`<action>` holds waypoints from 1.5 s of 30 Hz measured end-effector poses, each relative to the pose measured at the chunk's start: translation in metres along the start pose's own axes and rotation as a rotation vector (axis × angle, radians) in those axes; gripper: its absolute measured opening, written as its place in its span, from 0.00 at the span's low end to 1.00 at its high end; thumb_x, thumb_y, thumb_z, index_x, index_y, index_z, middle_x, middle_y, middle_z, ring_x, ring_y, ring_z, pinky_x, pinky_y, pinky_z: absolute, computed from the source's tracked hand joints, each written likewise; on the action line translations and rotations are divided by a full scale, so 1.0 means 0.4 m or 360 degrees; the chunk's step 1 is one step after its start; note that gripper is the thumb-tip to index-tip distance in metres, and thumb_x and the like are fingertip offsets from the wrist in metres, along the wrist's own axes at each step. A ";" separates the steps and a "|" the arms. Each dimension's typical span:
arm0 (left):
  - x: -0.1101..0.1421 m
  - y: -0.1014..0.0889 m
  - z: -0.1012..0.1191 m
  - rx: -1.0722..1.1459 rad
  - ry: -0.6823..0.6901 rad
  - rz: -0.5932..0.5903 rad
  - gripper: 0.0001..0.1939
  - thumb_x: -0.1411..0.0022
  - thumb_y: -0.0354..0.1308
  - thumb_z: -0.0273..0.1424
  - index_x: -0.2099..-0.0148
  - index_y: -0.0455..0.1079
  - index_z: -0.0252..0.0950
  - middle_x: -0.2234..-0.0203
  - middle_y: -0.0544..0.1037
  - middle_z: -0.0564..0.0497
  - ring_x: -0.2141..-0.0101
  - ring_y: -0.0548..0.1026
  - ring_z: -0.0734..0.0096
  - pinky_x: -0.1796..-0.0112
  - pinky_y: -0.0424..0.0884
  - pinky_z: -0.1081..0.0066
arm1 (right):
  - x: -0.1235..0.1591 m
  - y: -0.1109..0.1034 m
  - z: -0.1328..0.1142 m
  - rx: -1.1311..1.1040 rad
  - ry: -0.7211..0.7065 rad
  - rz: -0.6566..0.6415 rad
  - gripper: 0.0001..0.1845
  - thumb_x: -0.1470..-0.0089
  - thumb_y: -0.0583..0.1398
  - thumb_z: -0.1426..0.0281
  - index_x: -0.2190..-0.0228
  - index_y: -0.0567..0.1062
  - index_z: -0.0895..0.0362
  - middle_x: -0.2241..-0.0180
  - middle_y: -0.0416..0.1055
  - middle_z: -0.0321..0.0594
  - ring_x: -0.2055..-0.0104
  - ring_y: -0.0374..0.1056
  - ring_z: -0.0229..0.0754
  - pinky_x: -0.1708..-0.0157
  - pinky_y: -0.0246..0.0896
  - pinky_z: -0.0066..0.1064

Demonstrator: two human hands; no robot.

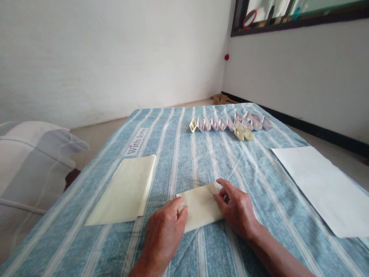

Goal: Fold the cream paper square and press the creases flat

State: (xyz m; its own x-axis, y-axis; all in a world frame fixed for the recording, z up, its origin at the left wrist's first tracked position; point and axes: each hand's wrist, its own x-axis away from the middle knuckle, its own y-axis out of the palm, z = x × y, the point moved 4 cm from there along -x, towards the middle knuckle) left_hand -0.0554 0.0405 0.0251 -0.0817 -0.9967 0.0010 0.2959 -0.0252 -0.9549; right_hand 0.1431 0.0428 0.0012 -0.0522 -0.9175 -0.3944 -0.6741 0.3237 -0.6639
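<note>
A folded cream sheet of paper (200, 206) lies on the blue striped bedsheet (184, 154) in front of me. My left hand (163, 234) rests on its left end, fingers curled down and pressing the paper flat. On the right edge sits my right hand (235, 207), fingertips pinched against that edge. Neither hand lifts the paper off the sheet.
A stack of cream paper (125, 192) lies to the left. A large white sheet (323, 186) lies at the right edge. Several small folded paper boats (230, 125) stand in a row at the far end. A pillow (31, 165) lies at the left.
</note>
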 end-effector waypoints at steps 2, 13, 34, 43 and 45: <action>0.003 -0.006 0.004 -0.0069 0.0030 0.0035 0.09 0.38 0.54 0.30 0.60 0.75 0.38 0.73 0.77 0.52 0.72 0.77 0.66 0.68 0.68 0.71 | 0.000 0.001 0.000 -0.0002 0.0003 -0.0003 0.16 0.47 0.56 0.72 0.55 0.73 0.58 0.76 0.75 0.35 0.78 0.69 0.39 0.75 0.64 0.29; 0.012 -0.020 0.038 -0.0008 0.0691 0.0483 0.10 0.38 0.50 0.21 0.63 0.71 0.36 0.62 0.77 0.47 0.62 0.75 0.61 0.63 0.73 0.65 | 0.000 0.004 0.003 -0.0018 0.0013 -0.0017 0.17 0.48 0.57 0.73 0.55 0.73 0.57 0.76 0.74 0.34 0.78 0.68 0.38 0.75 0.63 0.28; 0.013 0.000 0.054 -0.0161 0.0836 0.0331 0.13 0.40 0.52 0.18 0.57 0.74 0.33 0.58 0.80 0.45 0.59 0.76 0.56 0.60 0.75 0.56 | 0.002 0.000 -0.002 0.0015 -0.0040 0.0027 0.17 0.48 0.57 0.73 0.55 0.73 0.59 0.77 0.74 0.35 0.79 0.68 0.39 0.77 0.63 0.29; 0.018 -0.005 0.074 -0.0225 0.0753 0.0297 0.08 0.41 0.59 0.23 0.58 0.74 0.36 0.59 0.80 0.48 0.62 0.77 0.56 0.62 0.75 0.55 | 0.005 -0.019 -0.013 0.0329 -0.0354 0.0331 0.12 0.43 0.54 0.76 0.58 0.73 0.61 0.76 0.74 0.39 0.77 0.69 0.42 0.74 0.62 0.33; 0.019 -0.006 0.077 -0.0231 0.0744 0.0301 0.08 0.41 0.59 0.23 0.59 0.74 0.37 0.59 0.80 0.48 0.62 0.77 0.56 0.62 0.75 0.54 | 0.007 -0.030 -0.035 0.0369 -0.0503 0.0401 0.09 0.41 0.54 0.77 0.60 0.73 0.60 0.76 0.73 0.39 0.76 0.68 0.42 0.72 0.61 0.34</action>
State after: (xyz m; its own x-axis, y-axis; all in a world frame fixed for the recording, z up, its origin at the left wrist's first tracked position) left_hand -0.0273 0.0305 0.0366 -0.4656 -0.8407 -0.2763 0.2146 0.1957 -0.9569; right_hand 0.1408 0.0329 0.0168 0.0581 -0.6998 -0.7120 -0.4846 0.6038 -0.6329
